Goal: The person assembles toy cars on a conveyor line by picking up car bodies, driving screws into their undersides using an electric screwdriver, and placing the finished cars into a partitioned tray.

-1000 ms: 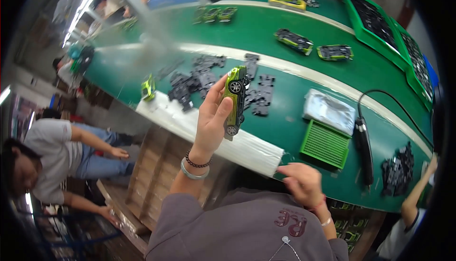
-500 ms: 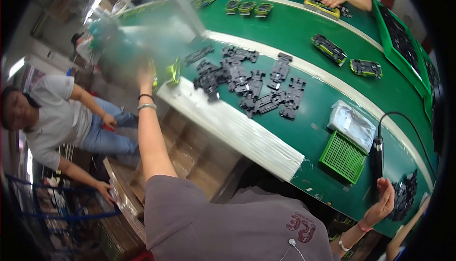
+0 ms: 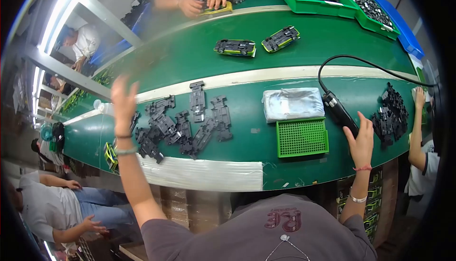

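My left hand point(image 3: 124, 101) is raised over the left part of the green workbench, its fingers spread and nothing in them. Close by it lies a loose heap of black plastic toy car chassis point(image 3: 166, 127). Two yellow-green toy car bodies point(image 3: 110, 156) stand at the bench's near left edge, beside my left forearm. On the right, my right hand point(image 3: 362, 141) is open, thumb and fingers apart. A black corded electric screwdriver point(image 3: 339, 113) has its lower end beside that thumb; whether they touch I cannot tell.
A green perforated basket point(image 3: 302, 138) sits below a clear plastic bag point(image 3: 293, 104). More black parts point(image 3: 390, 116) are piled at right. White padding point(image 3: 209, 174) covers the near edge. Two assembled cars point(image 3: 235, 47) lie beyond the divider, where a co-worker's hands point(image 3: 204, 2) work.
My view has swung rightward. My left hand has come away from the yellow-green car bodies, empty. My right hand's fingers have spread apart beside the screwdriver.
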`<state>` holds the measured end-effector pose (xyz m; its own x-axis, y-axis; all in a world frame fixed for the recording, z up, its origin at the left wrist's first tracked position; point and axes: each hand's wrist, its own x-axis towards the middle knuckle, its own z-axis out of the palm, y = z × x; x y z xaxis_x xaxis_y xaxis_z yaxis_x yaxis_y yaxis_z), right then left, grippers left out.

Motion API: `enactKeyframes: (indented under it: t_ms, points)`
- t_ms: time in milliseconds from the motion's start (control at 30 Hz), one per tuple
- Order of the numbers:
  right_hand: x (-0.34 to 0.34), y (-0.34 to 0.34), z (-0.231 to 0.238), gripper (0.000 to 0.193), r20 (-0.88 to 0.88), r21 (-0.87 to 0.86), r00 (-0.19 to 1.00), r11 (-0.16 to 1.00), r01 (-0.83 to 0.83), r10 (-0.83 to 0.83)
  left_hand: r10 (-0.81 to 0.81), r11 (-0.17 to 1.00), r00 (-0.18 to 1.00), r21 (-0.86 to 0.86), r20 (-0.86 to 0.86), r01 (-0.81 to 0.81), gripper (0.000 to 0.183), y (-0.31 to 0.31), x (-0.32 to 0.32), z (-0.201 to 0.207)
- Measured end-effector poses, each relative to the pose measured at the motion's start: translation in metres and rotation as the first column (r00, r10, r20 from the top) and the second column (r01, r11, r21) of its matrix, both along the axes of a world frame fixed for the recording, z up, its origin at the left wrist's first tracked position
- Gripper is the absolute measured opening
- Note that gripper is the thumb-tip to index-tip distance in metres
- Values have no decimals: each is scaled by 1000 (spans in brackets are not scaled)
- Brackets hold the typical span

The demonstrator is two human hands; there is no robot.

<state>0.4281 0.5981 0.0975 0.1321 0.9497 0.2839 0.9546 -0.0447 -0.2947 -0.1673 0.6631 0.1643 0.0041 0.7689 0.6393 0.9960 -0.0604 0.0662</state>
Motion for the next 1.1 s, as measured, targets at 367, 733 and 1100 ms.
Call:
enactKeyframes:
  t_ms: [367,733,1100]
  points:
    - [14,-2,-10,39,5,-33,1000,999,-16,16,-470,660,865,-582,174,475,44,191,173,-67]
    - [11,14,-6,38,-788,497,431,868,23,440,-549,694,725,-257,417,673,41,60,244,-23]
    - [-18,18,-23,36,-786,556,380,826,91,488,-715,622,660,-222,230,751,43,16,313,-63]
